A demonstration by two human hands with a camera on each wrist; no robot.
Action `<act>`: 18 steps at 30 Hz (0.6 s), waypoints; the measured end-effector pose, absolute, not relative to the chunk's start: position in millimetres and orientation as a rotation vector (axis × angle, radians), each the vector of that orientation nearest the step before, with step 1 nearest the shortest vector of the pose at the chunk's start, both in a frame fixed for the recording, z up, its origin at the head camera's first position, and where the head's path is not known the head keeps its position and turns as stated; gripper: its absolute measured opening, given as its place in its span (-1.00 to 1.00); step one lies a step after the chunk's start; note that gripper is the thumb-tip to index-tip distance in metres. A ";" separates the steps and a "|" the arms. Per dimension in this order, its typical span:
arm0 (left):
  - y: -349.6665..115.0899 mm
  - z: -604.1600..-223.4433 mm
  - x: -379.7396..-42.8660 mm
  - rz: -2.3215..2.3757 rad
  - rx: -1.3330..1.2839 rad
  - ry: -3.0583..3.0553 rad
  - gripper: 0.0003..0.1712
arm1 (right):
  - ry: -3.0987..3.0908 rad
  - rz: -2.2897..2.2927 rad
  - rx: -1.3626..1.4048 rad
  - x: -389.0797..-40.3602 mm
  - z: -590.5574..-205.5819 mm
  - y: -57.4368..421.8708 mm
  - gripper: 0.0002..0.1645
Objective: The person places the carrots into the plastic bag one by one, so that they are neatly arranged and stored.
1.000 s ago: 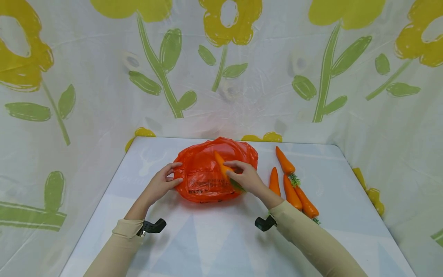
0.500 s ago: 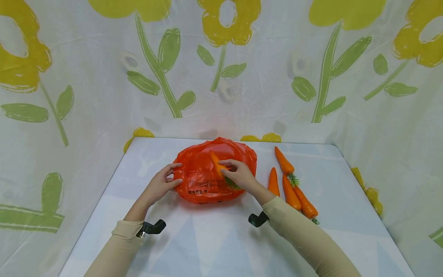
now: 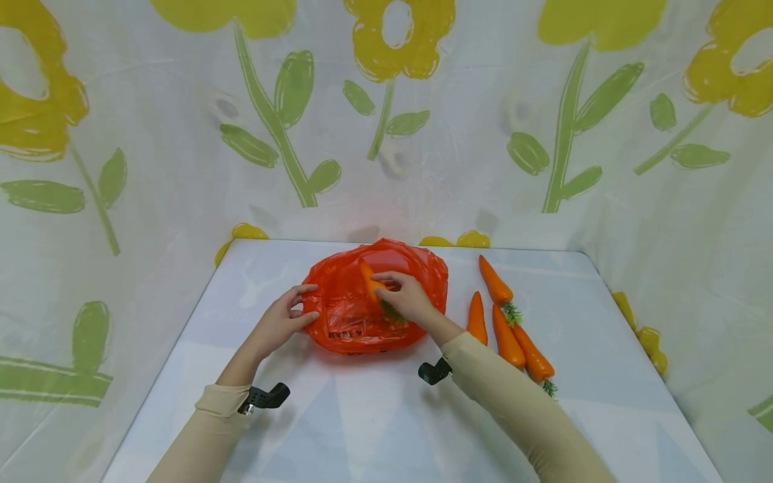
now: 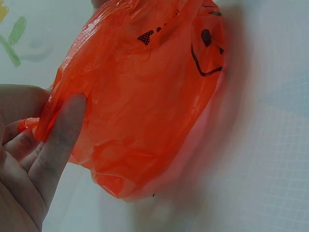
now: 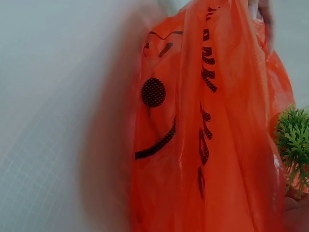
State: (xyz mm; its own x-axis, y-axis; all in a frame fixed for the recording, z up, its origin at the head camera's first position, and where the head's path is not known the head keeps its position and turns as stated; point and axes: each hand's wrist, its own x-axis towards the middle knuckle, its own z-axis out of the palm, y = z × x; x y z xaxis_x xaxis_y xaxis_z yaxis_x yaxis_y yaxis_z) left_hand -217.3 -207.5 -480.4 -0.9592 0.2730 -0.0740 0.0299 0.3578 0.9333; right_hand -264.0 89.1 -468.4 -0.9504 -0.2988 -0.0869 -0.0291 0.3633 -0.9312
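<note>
A red plastic bag [image 3: 347, 342] with black print sits on the table, its mouth spread wide. My left hand [image 3: 281, 316] pinches the bag's left edge; in the left wrist view the thumb [image 4: 67, 118] presses the film against the fingers behind it. Over the bag's mouth, my right hand [image 3: 406, 298] grips an orange carrot [image 3: 367, 276] between thumb and fingers, tip pointing away. The carrot's green leafy top [image 5: 293, 142] shows at the right edge of the right wrist view, beside the bag's rim. The bag's inside is mostly hidden by the right hand.
To the right of the bag lie several more carrots, one [image 3: 496, 282] farther back and others [image 3: 534, 355] bunched nearer me. A pale patterned table [image 3: 338, 436] carries everything. Behind and around it hangs a curtain [image 3: 471, 168] with yellow flowers.
My right hand has moved left with the carrot, farther over the bag's mouth. The left hand keeps its place on the bag's edge.
</note>
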 end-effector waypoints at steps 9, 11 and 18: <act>-202.4 -482.8 -214.0 1.641 0.271 2.412 -0.33 | 2.349 -1.629 -0.231 -270.4 -483.1 81.5 -0.63; -201.3 -482.7 -213.9 1.639 0.275 2.415 -0.33 | 2.347 -1.628 -0.218 -271.3 -485.6 79.9 -0.63; -198.7 -481.1 -212.3 1.654 0.282 2.404 -0.34 | 2.358 -1.622 -0.217 -272.3 -488.8 71.7 -0.63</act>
